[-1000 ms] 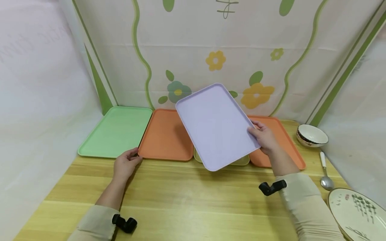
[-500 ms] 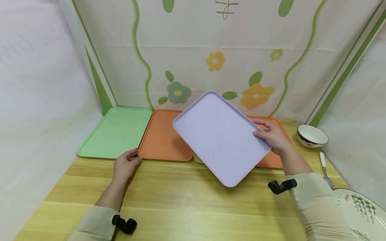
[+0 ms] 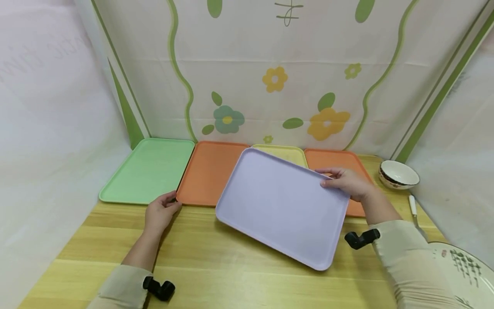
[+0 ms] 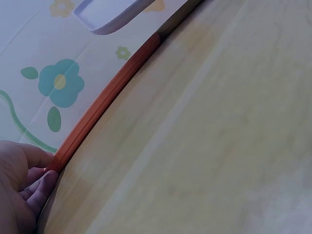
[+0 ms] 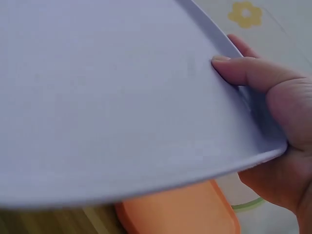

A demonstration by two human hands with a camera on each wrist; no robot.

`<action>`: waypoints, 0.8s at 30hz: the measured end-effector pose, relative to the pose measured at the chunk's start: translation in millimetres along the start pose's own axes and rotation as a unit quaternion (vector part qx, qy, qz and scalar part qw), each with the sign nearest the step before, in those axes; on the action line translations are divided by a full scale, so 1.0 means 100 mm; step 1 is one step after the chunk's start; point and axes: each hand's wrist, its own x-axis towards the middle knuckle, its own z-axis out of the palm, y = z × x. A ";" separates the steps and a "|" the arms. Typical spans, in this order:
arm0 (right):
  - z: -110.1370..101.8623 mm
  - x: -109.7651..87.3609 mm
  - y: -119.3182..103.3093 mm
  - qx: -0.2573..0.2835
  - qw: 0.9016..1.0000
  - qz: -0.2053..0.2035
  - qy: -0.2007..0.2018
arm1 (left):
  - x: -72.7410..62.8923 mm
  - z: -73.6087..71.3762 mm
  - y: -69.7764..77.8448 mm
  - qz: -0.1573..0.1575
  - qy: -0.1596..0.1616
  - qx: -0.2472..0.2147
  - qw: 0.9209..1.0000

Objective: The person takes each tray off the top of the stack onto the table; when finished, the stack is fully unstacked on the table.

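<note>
My right hand (image 3: 347,184) grips the lavender tray (image 3: 283,210) near its far right corner, thumb on the inner face and fingers behind the rim. The tray is held tilted above the table, overlapping the other trays in the head view. At the near left corner of the left orange tray (image 3: 212,171), my left hand (image 4: 24,183) pinches the edge between thumb and fingers. A green tray (image 3: 148,169) lies flat to the left of it. Partly hidden behind the lavender tray are a yellow tray (image 3: 283,153) and a second orange tray (image 3: 335,159).
On the right side of the wooden table (image 3: 185,257) stands a white bowl (image 3: 401,174) with a patterned outside. A white-handled spoon (image 3: 413,206) lies below it, partly hidden by the sleeve. A decorated plate (image 3: 463,274) sits at the near right. A flowered cloth (image 3: 247,64) hangs behind.
The lavender tray has come down and nearer, turning clockwise, and the yellow tray's far edge now shows. My right hand has moved right and slightly down with it. My left hand has stayed put.
</note>
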 end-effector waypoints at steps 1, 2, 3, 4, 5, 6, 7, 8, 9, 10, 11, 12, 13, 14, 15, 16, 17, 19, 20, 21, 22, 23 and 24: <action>0.01 0.01 0.01 -0.004 1.000 0.000 -0.008 | 0.00 0.00 0.00 -0.001 -0.001 -0.001 1.000; 0.02 0.01 0.01 -0.007 1.000 0.000 -0.015 | 0.00 0.00 0.00 -0.001 -0.001 -0.001 1.000; 0.03 0.02 0.01 -0.010 1.000 0.003 -0.022 | 0.00 0.00 0.00 -0.001 0.000 -0.002 1.000; 0.05 0.03 0.02 -0.013 1.000 0.005 -0.027 | 0.00 0.00 0.00 -0.001 0.000 -0.003 1.000; 0.05 0.03 0.02 -0.017 0.999 0.007 -0.032 | 0.00 0.00 0.00 0.000 0.000 -0.003 1.000; 0.07 0.04 0.02 -0.021 0.999 0.010 -0.036 | -0.01 0.00 0.01 -0.001 0.000 -0.003 1.000; 0.08 0.05 0.03 -0.025 0.999 0.013 -0.040 | -0.01 0.00 0.01 -0.001 0.000 -0.004 1.000; 0.09 0.06 0.03 -0.027 0.999 0.015 -0.045 | -0.01 0.00 0.01 -0.001 0.000 -0.004 1.000; 0.10 0.06 0.03 -0.029 0.998 0.017 -0.049 | -0.01 0.00 0.01 -0.001 0.000 -0.004 1.000; 0.11 0.07 0.03 -0.032 0.998 0.018 -0.053 | -0.01 0.00 0.01 -0.001 0.000 -0.004 1.000; 0.12 0.07 0.03 -0.036 0.998 0.019 -0.058 | -0.01 0.00 0.01 -0.001 0.000 -0.004 1.000; 0.14 0.07 0.03 -0.040 0.997 0.017 -0.062 | -0.01 0.00 0.01 -0.001 -0.001 -0.004 1.000; 0.15 0.08 0.03 -0.045 0.997 0.017 -0.066 | -0.01 0.00 0.01 0.000 -0.001 -0.005 1.000; 0.16 0.08 0.03 -0.052 0.996 0.015 -0.069 | -0.01 0.00 0.01 0.001 0.000 -0.005 1.000; 0.18 0.09 0.03 -0.060 0.996 0.013 -0.070 | -0.01 0.00 0.01 0.001 0.001 -0.006 1.000; 0.20 0.10 0.03 -0.071 0.995 0.009 -0.073 | -0.01 0.00 0.01 0.001 0.001 -0.006 1.000; 0.21 0.10 0.03 -0.083 0.994 0.005 -0.075 | -0.01 0.01 0.00 0.001 0.003 -0.007 1.000; 0.25 0.13 0.03 -0.106 0.991 -0.003 -0.077 | 0.00 0.02 -0.01 0.001 0.007 -0.007 1.000; 0.27 0.14 0.04 -0.118 0.990 -0.010 -0.079 | 0.00 0.02 -0.01 0.004 0.009 -0.006 1.000; 0.29 0.15 0.04 -0.128 0.988 -0.014 -0.081 | 0.01 0.02 -0.02 0.003 0.011 -0.007 1.000; 0.32 0.15 0.06 -0.135 0.987 -0.018 -0.083 | 0.01 0.03 -0.02 0.003 0.012 -0.006 1.000; 0.34 0.16 0.07 -0.141 0.986 -0.019 -0.085 | 0.01 0.03 -0.03 0.003 0.013 -0.006 1.000; 0.36 0.17 0.09 -0.145 0.985 -0.022 -0.089 | 0.02 0.03 -0.03 0.002 0.013 -0.006 1.000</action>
